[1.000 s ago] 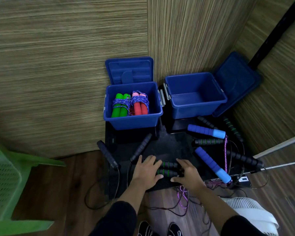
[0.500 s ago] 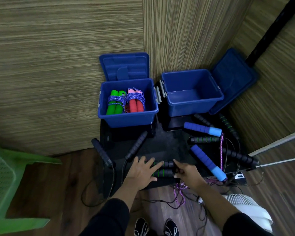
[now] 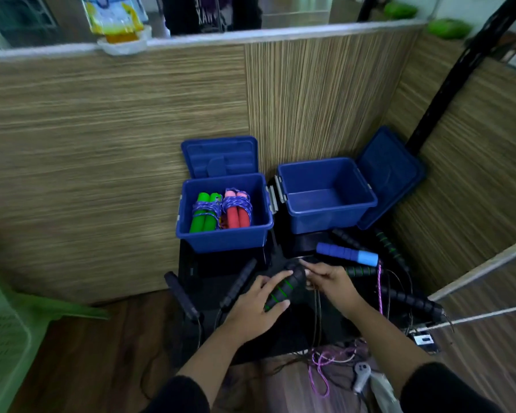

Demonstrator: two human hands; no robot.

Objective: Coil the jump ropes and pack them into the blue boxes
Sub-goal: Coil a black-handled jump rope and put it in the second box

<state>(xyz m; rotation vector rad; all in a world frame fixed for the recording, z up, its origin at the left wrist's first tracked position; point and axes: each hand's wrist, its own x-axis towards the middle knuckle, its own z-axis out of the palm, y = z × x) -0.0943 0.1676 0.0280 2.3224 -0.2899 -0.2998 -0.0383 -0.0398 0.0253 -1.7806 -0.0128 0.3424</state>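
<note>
The left hand (image 3: 252, 308) grips the black-and-green handles (image 3: 283, 289), long axis pointing up-right toward the empty blue box (image 3: 325, 193); the right hand (image 3: 329, 280) pinches their top end.

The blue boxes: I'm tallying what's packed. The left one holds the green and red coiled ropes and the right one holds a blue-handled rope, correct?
Not quite. In the head view the right blue box is empty; the blue-handled rope lies outside, in front of it. The left blue box does hold the green and red coiled ropes.
</note>
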